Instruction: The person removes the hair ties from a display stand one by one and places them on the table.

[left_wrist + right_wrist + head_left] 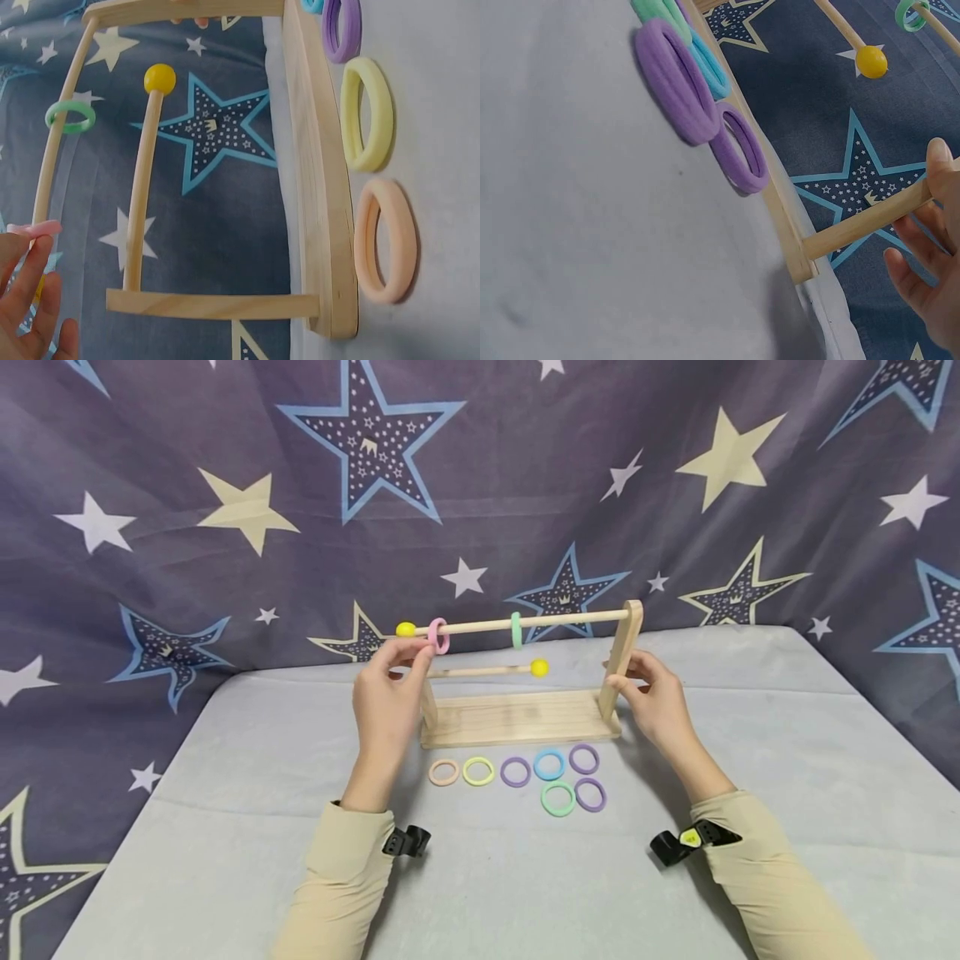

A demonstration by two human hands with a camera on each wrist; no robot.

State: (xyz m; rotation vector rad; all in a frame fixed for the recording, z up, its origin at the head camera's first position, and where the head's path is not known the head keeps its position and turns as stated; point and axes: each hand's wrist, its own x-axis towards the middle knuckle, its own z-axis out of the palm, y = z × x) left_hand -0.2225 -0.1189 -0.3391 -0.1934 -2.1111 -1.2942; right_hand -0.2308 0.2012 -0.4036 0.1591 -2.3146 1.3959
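A wooden rack (517,718) stands on the grey cloth, with an upper rod (480,626) and a lower rod (483,672), each tipped by a yellow ball. My left hand (386,693) pinches a pink hair tie (442,643) that goes round the upper rod, close to its ball (405,629). Farther right on that rod hangs a green hair tie (516,631). With thumb and fingers, my right hand (662,700) grips the rack's right upright (621,658). The lower rod's ball (160,79) and the rod itself carry nothing.
Several loose hair ties lie in front of the rack: a peach one (444,772), a yellow one (478,771), a blue one (550,764), a green one (558,798) and purple ones (515,772). Behind the rack hangs a star-patterned dark curtain (510,468).
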